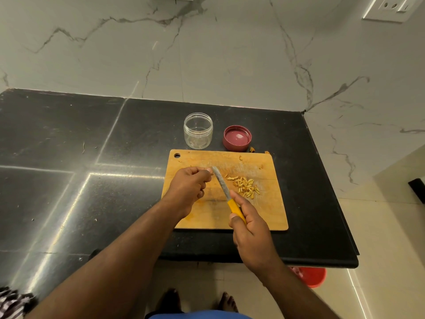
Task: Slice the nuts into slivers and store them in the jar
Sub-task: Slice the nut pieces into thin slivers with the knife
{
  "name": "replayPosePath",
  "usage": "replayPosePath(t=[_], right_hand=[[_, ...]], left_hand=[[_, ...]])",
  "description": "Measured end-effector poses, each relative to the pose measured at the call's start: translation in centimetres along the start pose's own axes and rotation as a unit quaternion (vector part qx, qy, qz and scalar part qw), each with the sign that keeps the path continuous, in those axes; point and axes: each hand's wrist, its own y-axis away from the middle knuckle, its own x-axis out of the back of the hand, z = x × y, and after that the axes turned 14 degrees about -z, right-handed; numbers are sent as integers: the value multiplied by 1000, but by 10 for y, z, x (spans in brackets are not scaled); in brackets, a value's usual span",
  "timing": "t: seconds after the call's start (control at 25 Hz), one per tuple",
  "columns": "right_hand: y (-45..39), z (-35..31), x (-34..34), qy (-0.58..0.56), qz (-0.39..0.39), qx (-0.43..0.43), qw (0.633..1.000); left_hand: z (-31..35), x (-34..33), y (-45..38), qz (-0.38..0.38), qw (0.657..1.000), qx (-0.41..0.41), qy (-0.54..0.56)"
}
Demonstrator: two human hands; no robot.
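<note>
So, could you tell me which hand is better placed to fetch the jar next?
Probably the left hand: the jar stands just beyond it, and the right hand grips the knife.

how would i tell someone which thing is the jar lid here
Start at the wooden cutting board on the black counter. Just beyond its far edge stand two round things side by side: a clear empty jar and, to its right, the lid. The lid is the low, dark red one, lying upside down with its hollow facing up.

Pale nut slivers [244, 184] lie heaped on the wooden board [271, 210]; the clear jar [198, 131] stands open, empty, just behind
</note>
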Motion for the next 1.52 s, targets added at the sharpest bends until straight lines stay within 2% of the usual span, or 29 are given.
replayPosePath(t=[0.24, 0.56, 0.64, 0.76, 0.84, 0.92, 1.04, 1.12, 1.32, 1.52], right_hand=[[-3, 6, -1, 0, -9, 11, 1000], [-3, 8, 0, -26, 0, 14, 1000], [-2, 6, 3, -44, 7, 14, 999], [-2, 8, 7, -52, 14, 1, 999], [-5, 13, 7, -44, 17, -6, 999], [-7, 17, 8, -16, 15, -18, 1000], [-12, 19, 8, -4, 6, -23, 1000], [-14, 20, 9, -2, 3, -26, 1000], [-14, 20, 6, 5, -16, -33, 999], [-16, 15, 4, 10, -20, -33, 999]], left_hand=[[9, -1, 2, 7, 999, 18, 41], [4, 4, 6, -46, 997, 27, 55], [5, 4, 7, -24, 999, 22, 27], [9, 18, -1, 78, 988, -19, -133], [11, 35, -11, 121, 962, -38, -240], [11, 50, -24, 122, 931, -26, -344], [6, 66, -37, 86, 831, 24, -550], [1, 73, -39, 68, 771, 38, -633], [-9, 79, -26, 74, 657, -17, -750], [-11, 83, -23, 83, 599, -11, -796]])
